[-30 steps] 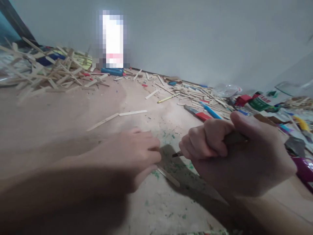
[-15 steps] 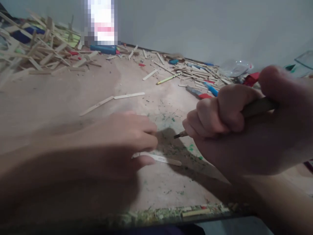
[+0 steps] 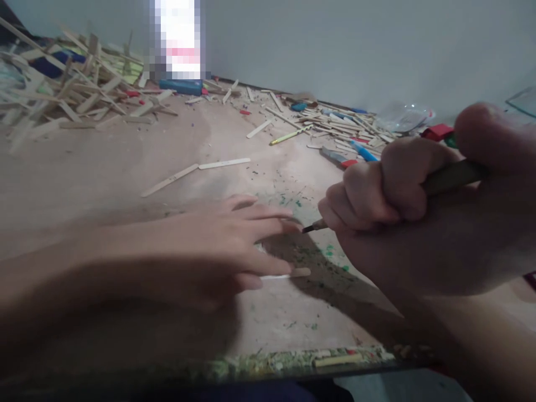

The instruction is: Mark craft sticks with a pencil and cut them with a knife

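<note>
Pale grey wall (image 3: 301, 50) from eleven o'clock round to two. Beneath, pinkish-brown table (image 3: 104, 162), littered with scraps. At three o'clock, right hand (image 3: 402, 218), clenched round a dark-handled tool (image 3: 452, 176), thumb near the handle's rear end. At ten, tangled heap of wooden sticks (image 3: 79, 106). Toward half past seven, just off centre, left hand (image 3: 238, 240), palm down, fingers spread. At one, flatter scatter of sticks (image 3: 335, 125), with a clear plastic container (image 3: 404, 117) beyond, toward two. Near four, narrow tip of the tool, aimed toward nine, just beside the left fingertips; cannot tell whether touching. At ten, closer in, pair of sticks (image 3: 221, 164) lying end to end. Near six, pale stick (image 3: 299, 272), partly hidden by the left thumb and forefinger; cannot tell whether pinched or merely pressed. At two, slim blue object (image 3: 363, 151). Smallest, between four and five, green flecks (image 3: 345, 268).
</note>
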The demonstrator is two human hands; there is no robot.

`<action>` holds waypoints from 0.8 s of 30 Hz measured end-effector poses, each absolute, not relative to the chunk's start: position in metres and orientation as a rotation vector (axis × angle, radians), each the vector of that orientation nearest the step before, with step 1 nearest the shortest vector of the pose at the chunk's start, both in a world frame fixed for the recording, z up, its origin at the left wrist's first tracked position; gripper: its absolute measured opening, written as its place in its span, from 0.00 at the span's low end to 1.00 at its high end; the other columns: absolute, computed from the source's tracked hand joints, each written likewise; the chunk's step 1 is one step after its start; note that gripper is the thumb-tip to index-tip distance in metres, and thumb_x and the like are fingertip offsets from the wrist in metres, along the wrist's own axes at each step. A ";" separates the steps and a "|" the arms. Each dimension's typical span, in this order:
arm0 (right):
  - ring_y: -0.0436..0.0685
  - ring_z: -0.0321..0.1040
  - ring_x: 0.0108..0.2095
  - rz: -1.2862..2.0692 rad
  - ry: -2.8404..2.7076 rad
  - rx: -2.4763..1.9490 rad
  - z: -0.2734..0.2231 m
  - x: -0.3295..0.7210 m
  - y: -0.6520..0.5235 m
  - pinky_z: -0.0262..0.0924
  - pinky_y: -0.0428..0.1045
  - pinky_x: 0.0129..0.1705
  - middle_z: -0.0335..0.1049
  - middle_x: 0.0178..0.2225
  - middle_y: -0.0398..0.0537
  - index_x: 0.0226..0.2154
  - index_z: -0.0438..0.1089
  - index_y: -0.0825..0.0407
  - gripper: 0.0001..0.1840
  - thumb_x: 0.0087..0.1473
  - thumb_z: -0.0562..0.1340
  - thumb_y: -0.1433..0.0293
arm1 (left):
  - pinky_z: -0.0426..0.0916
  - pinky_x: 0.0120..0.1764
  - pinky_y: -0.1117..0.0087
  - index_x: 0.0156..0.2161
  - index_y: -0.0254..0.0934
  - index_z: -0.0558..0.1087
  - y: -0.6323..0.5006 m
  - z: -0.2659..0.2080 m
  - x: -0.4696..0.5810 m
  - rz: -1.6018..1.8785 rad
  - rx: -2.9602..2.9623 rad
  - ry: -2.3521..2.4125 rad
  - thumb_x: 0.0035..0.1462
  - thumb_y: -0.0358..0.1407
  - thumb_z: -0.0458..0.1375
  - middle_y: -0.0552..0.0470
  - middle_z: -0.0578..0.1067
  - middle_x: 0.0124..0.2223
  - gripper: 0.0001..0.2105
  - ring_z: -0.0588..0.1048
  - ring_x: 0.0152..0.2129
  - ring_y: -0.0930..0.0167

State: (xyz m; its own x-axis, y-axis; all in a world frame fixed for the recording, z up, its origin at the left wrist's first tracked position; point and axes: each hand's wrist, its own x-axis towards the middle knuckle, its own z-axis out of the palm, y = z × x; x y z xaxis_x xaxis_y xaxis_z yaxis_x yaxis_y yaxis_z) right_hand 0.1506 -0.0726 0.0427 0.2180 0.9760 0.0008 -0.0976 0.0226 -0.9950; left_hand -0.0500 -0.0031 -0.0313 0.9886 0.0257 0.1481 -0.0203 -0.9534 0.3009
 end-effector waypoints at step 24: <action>0.47 0.37 0.13 0.934 -1.043 -1.266 0.036 0.161 -0.079 0.45 0.53 0.16 0.30 0.10 0.41 0.06 0.40 0.54 0.50 0.59 0.73 0.57 | 0.59 0.71 0.49 0.59 0.44 0.78 -0.005 -0.038 -0.050 0.313 2.764 0.299 0.70 0.45 0.65 0.45 0.72 0.73 0.16 0.67 0.71 0.57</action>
State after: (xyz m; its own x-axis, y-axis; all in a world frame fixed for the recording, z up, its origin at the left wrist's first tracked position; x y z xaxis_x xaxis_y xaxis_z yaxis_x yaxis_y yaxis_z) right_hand 0.1613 -0.0788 0.0359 0.2786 0.9562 0.0895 0.0157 0.0886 -0.9959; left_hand -0.0498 -0.0048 -0.0379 0.9535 0.2426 0.1789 0.1669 -0.9192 0.3568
